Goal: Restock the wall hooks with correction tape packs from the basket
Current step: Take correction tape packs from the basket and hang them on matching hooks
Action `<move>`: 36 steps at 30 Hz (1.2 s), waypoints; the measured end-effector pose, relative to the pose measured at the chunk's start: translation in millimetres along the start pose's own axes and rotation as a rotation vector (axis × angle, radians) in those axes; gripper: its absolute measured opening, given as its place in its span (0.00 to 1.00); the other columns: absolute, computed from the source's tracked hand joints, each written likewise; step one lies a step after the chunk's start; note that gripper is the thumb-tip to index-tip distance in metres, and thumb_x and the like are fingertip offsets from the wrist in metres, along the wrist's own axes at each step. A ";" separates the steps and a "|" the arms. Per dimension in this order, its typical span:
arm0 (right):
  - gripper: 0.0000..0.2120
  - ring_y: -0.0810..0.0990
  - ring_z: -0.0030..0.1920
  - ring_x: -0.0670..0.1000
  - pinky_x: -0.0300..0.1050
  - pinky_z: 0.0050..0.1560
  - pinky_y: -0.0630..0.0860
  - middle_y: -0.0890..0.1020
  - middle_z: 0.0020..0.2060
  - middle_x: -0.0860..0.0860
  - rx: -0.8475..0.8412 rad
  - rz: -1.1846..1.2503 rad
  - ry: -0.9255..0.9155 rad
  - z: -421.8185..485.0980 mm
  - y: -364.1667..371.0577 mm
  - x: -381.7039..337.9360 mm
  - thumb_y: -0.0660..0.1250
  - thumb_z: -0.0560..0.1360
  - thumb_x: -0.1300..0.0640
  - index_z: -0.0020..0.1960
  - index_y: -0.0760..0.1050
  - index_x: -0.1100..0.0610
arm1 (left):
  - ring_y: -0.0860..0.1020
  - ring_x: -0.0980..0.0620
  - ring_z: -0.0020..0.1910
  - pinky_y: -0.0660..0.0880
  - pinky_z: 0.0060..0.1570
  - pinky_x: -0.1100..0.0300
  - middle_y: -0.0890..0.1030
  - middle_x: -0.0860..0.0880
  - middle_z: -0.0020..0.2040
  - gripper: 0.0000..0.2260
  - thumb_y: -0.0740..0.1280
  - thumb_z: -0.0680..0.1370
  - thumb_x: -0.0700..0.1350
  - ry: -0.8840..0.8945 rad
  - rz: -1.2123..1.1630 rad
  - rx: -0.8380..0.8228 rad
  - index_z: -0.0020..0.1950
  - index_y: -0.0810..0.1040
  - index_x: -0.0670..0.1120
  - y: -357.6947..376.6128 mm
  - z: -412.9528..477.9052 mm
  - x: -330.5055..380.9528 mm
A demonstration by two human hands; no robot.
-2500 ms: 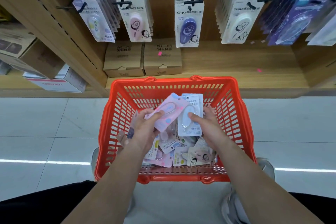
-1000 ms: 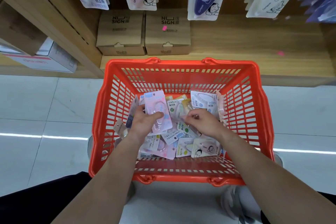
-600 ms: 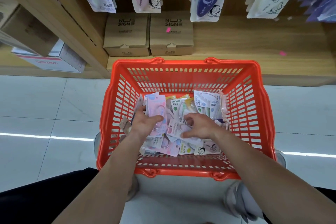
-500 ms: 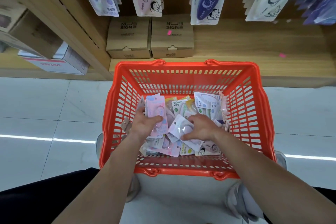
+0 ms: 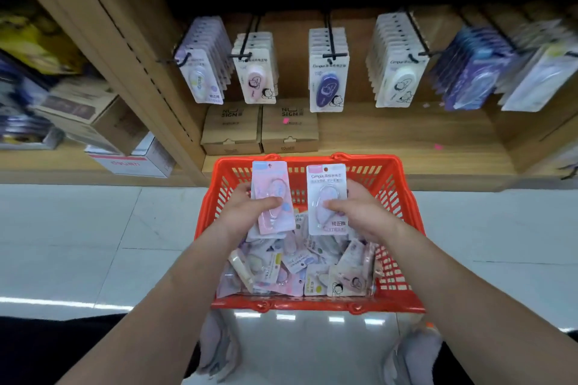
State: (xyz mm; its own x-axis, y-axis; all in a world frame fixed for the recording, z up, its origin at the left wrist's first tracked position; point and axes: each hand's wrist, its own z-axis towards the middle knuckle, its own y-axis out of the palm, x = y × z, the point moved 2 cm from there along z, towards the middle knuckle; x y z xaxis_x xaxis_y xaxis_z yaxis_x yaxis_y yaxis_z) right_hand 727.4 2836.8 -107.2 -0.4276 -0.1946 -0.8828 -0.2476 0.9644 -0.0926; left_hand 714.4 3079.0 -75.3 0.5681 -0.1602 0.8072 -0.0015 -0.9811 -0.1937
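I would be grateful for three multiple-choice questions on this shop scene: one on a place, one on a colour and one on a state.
1. Where do the two brown boxes stand?
A. on the wooden shelf behind the basket
B. inside the basket
C. on the floor tiles

2. What colour is the basket?
A. blue
B. red
C. green

3. What is the left hand doing?
A. hanging open and empty
B. resting on the basket's rim
C. gripping a pink pack

Answers:
1 A: the boxes sit side by side on the shelf, under the hung packs.
2 B: its lattice walls are red.
3 C: it holds the pink pack up over the basket, while the right hand grips a white pack.
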 end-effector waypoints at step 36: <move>0.12 0.87 0.49 0.46 0.37 0.36 0.79 0.86 0.52 0.43 0.330 0.117 -0.607 -31.7 56.2 -313.4 0.67 0.82 0.54 0.65 0.74 0.47 | 0.84 0.54 0.54 0.79 0.42 0.60 0.83 0.54 0.58 0.24 0.78 0.74 0.47 0.549 -0.267 0.164 0.67 0.73 0.51 -118.1 -82.1 215.1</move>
State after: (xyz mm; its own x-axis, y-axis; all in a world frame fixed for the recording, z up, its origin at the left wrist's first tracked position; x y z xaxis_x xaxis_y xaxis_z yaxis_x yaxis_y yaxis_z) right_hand 820.0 2946.3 178.8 0.1495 -0.0440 -0.9878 0.0884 0.9956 -0.0310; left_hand 769.3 3151.5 166.9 0.0259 0.0125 0.9996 0.2328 -0.9725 0.0061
